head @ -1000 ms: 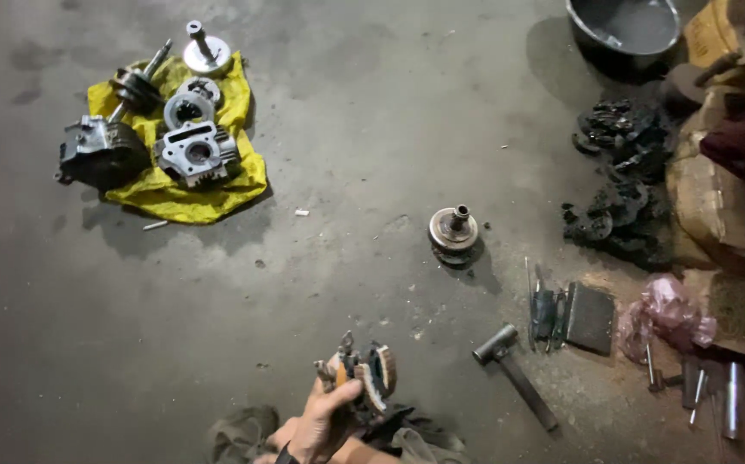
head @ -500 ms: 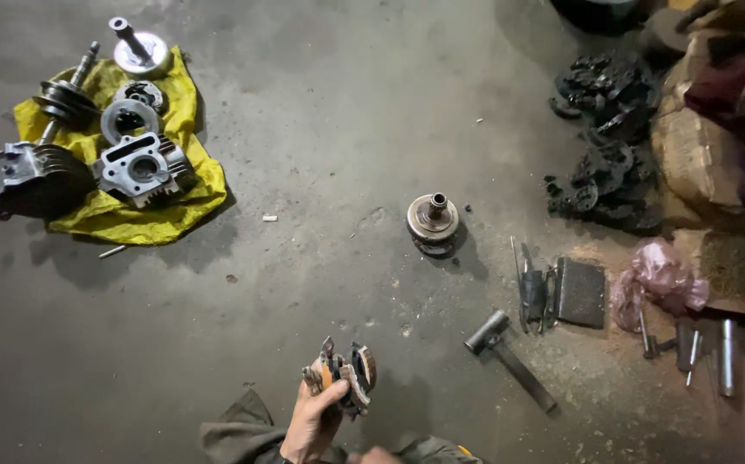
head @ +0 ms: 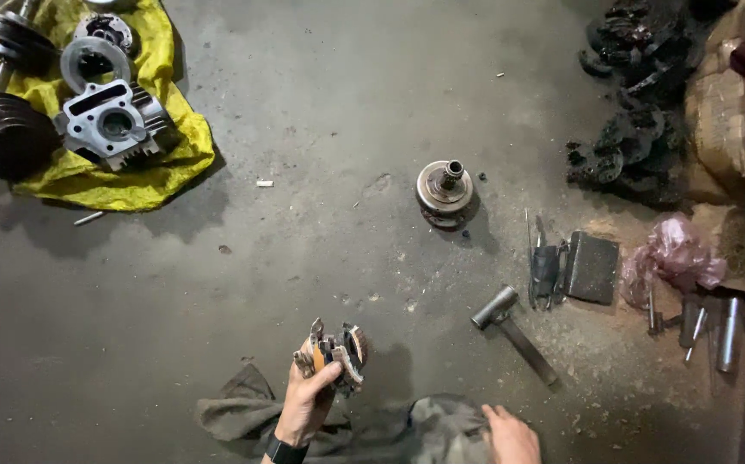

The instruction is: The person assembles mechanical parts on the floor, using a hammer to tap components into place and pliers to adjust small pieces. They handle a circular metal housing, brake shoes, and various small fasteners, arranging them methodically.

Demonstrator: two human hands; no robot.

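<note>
**Inspector:** State the left hand (head: 305,406).

**Onlooker:** It is raised at the bottom centre, above a grey-green rag (head: 243,412) on the concrete floor (head: 321,129). Its grip is pinched around a stack of worn clutch plates (head: 332,352), thumb in front, fingers behind.

**Inspector:** Orientation of the stack?

**Onlooker:** The plates stand on edge, their notched rims up. The stack's axis runs roughly left to right, slightly tilted.

**Inspector:** The right hand (head: 510,436)?

**Onlooker:** It lies low on the rag, fingers loosely spread and holding nothing.

**Inspector:** Surroundings?

**Onlooker:** A hammer (head: 514,331) lies right of the stack, head toward the upper left. A round clutch hub (head: 444,186) sits further up, shaft upward. A cylinder head (head: 114,122) rests on a yellow cloth (head: 144,185) at far upper left.
</note>
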